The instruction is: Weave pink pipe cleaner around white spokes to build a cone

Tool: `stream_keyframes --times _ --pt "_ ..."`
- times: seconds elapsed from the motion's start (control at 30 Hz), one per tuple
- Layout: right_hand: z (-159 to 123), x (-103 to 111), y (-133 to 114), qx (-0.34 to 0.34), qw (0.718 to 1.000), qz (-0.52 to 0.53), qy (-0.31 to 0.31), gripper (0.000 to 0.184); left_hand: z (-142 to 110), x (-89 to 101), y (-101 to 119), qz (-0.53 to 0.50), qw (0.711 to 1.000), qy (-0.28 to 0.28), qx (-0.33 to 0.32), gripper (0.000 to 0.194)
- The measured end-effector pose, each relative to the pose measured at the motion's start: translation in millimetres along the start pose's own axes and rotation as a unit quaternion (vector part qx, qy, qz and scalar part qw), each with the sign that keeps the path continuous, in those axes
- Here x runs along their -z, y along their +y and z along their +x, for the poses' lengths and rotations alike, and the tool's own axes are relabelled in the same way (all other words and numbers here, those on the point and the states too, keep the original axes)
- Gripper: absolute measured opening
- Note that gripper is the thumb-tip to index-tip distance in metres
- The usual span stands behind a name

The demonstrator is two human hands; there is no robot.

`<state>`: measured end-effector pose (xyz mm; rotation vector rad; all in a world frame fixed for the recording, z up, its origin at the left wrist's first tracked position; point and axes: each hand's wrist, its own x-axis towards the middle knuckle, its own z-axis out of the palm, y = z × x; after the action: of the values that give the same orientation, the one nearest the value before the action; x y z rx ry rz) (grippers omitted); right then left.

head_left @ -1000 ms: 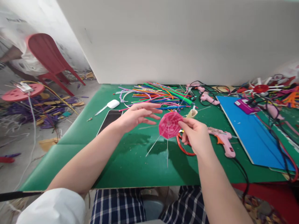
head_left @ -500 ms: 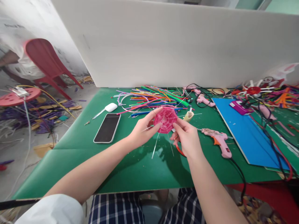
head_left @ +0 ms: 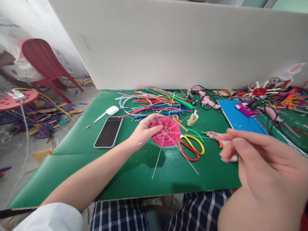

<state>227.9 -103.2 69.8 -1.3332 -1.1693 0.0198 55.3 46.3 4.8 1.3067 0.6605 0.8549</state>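
Note:
My left hand [head_left: 145,130] grips a pink woven disc [head_left: 166,131] by its left edge, thumb on top. Thin pale spokes stick out from the disc, which is held above the green table [head_left: 115,173]. Off to the right, my right hand [head_left: 262,160] is raised close to the camera with thumb and fingertips pinched together; whatever is between them I cannot make out. Just right of the disc lie scissors [head_left: 192,148] with one red and one yellow handle. Partly behind my right hand is a pink glue gun [head_left: 213,134].
Several coloured pipe cleaners [head_left: 156,101] are heaped at the back. A phone [head_left: 108,132] and a white spatula-like tool [head_left: 112,110] lie left. A cream holder [head_left: 192,119] stands beyond the scissors. A blue board [head_left: 234,117], purple power strip [head_left: 245,109] and cables occupy the right.
My right hand has let go of the disc's edge and swung right and toward the camera. The disc, in my left hand, is slightly lower, and the scissors show fully.

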Motion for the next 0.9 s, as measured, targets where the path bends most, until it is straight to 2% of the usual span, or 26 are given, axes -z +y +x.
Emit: stream_keyframes --times 0.03,0.1,0.17,0.2,0.27,0.33,0.4,0.5,0.63,0.77,0.9 --pt "4 -5 4 -0.021 0.999 0.008 0.046 0.013 -2 -1.3 1 0.000 1.000 -0.011 0.010 0.028" --pt "14 -11 19 -0.003 0.989 0.064 0.132 0.010 -5 -3.1 2 -0.005 0.999 -0.035 0.021 0.025" --pt "27 -11 39 -0.011 0.977 0.114 0.177 0.007 -7 -3.8 5 -0.012 0.998 -0.058 0.025 0.022" --pt "32 -10 50 -0.037 0.975 0.146 0.162 0.005 -8 -4.0 6 -0.016 0.997 -0.068 0.025 0.021" --pt "39 -9 70 -0.115 0.968 0.209 0.077 0.003 -11 -4.3 9 -0.021 0.996 -0.078 0.026 0.019" --pt "37 -15 84 -0.181 0.952 0.242 -0.053 0.008 -13 -4.8 11 -0.019 0.996 -0.082 0.025 0.018" --pt "31 -27 88 -0.214 0.932 0.252 -0.150 0.011 -15 -5.6 13 -0.013 0.996 -0.086 0.025 0.017" --pt "18 -50 83 -0.232 0.901 0.263 -0.254 0.015 -17 -6.7 14 -0.012 0.995 -0.096 0.030 0.016" --pt "9 -66 74 -0.238 0.887 0.269 -0.291 0.017 -18 -7.1 16 -0.012 0.992 -0.119 0.047 0.015" --pt "9 -66 72 -0.248 0.879 0.274 -0.301 0.016 -19 -7.4 17 -0.021 0.987 -0.150 0.062 0.013" --pt "11 -64 72 -0.240 0.867 0.301 -0.316 0.013 -19 -8.0 18 -0.022 0.985 -0.155 0.075 0.012"
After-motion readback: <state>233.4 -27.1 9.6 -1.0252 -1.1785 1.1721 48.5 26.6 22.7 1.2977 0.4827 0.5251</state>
